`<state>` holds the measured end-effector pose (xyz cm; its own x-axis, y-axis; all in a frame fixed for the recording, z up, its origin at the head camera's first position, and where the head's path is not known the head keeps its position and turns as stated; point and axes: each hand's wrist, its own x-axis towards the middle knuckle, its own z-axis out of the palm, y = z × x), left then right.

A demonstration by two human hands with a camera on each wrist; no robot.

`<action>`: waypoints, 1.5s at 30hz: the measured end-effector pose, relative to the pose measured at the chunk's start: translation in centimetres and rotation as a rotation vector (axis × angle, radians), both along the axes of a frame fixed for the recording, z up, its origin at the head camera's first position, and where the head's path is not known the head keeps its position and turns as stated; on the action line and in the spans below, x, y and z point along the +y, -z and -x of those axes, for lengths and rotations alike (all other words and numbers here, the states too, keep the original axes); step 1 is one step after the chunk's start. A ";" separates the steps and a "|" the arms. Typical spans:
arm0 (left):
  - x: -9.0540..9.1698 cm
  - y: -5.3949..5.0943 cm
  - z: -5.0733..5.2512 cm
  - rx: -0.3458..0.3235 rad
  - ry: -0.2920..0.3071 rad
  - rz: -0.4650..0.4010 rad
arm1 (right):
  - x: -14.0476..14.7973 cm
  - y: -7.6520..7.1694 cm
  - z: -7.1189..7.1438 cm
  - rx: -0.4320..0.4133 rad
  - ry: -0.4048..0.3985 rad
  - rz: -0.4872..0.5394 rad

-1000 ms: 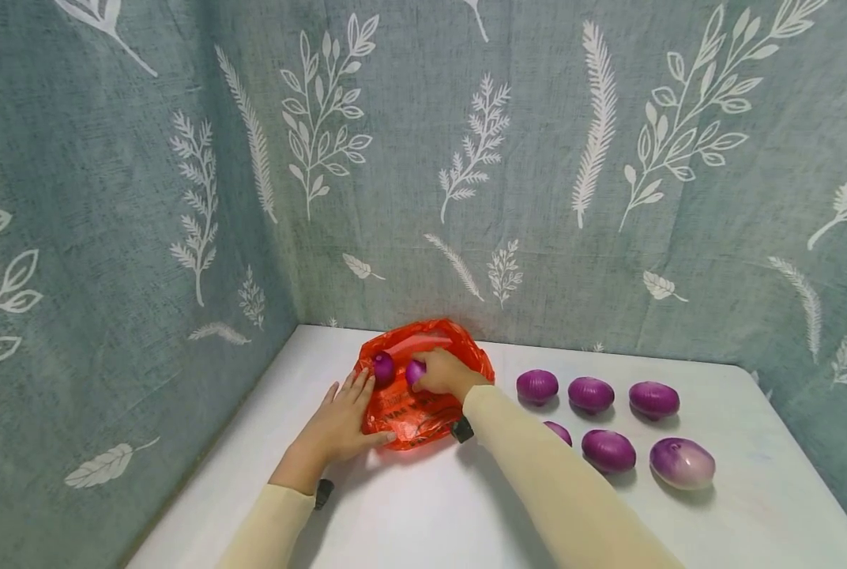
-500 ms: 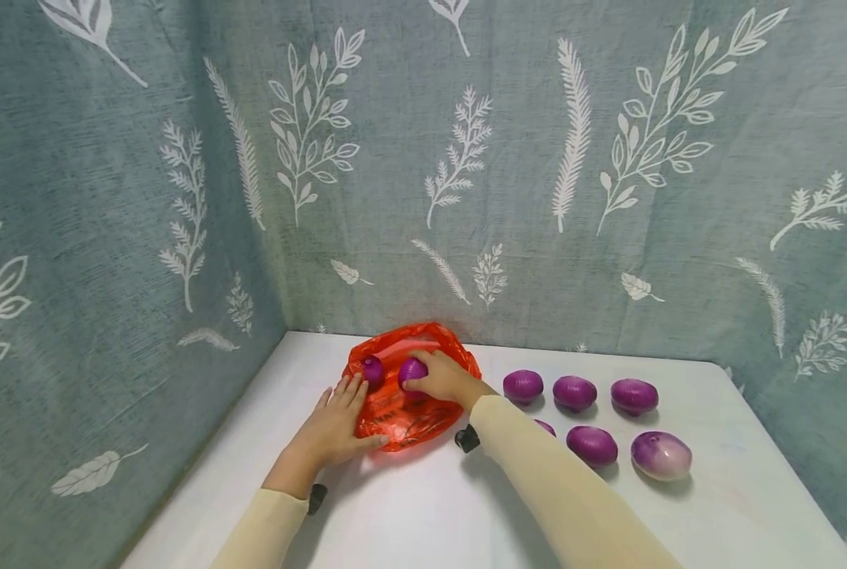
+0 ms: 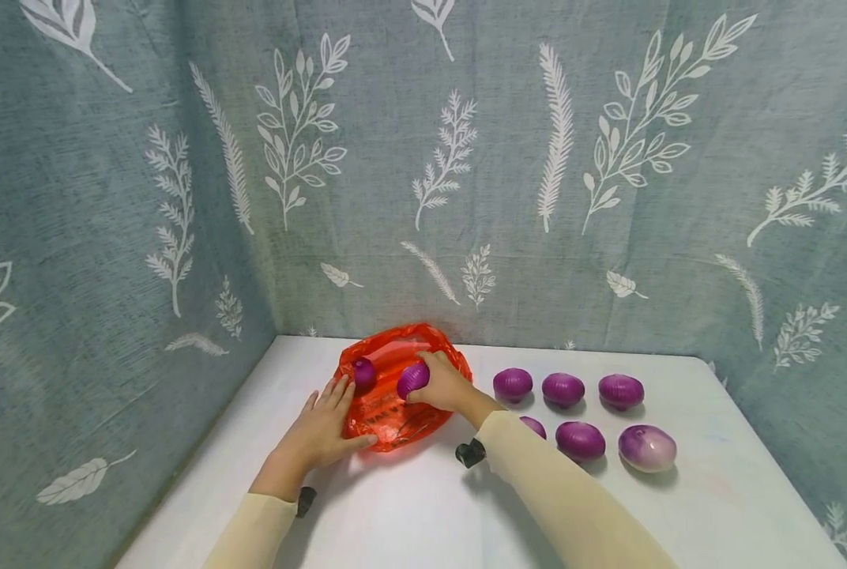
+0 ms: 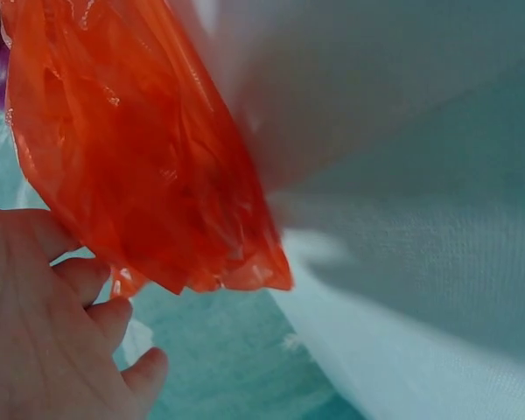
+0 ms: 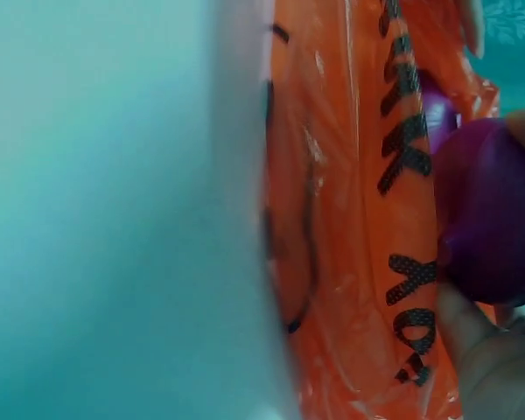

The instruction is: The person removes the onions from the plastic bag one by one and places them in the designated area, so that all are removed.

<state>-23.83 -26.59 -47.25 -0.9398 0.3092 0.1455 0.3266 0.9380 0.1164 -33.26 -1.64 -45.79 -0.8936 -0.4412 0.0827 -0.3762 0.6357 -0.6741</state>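
A red plastic bag [image 3: 388, 423] with black print stands with its mouth spread wide near the back of the table. My right hand [image 3: 446, 385] reaches over its right rim and grips a purple onion [image 3: 412, 380] at the mouth. In the right wrist view, fingers and thumb hold this onion [image 5: 499, 210] beside the bag's printed side [image 5: 359, 219]. Another purple onion [image 3: 363, 374] sits inside the bag at the left. My left hand [image 3: 321, 427], fingers extended, touches the bag's left rim. The left wrist view has that palm [image 4: 35, 324] against the bag's outside [image 4: 131, 157].
Two rows of onions lie to the right of the bag, among them a purple one [image 3: 581, 441] and a paler one [image 3: 647, 448]. My right sleeve partly hides a front-row onion [image 3: 533, 427]. Patterned cloth [image 3: 374, 158] borders the white table [image 3: 409, 514] at the back and left.
The head view has turned slightly right. My right hand and its onion have shifted right and towards me, away from the other onion in the bag; more of the held onion shows. The left hand stays at the rim.
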 end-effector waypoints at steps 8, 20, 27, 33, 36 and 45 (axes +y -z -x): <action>-0.2 0.1 0.0 0.001 0.006 -0.003 | 1.1 0.5 -0.4 -0.005 -0.013 0.103; -0.4 0.4 0.0 -0.001 -0.008 -0.028 | 2.4 0.5 -1.6 -0.133 -0.016 0.305; -0.5 0.6 -0.1 0.014 -0.004 -0.027 | 3.3 0.9 -2.4 -0.148 0.015 0.377; -0.5 0.7 0.0 0.010 0.008 -0.027 | 4.2 0.9 -3.2 -0.125 0.047 0.386; -0.5 0.7 0.1 0.019 0.012 -0.029 | 4.6 0.9 -3.7 -0.132 0.051 0.428; -0.3 0.7 0.0 0.011 0.008 -0.035 | 5.5 1.5 -5.6 -0.098 0.084 0.435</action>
<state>-23.84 -26.89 -47.95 -0.9357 0.3110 0.1666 0.3353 0.9309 0.1451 -27.70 3.83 -47.27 -0.9379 -0.3094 0.1572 -0.2560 0.3109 -0.9153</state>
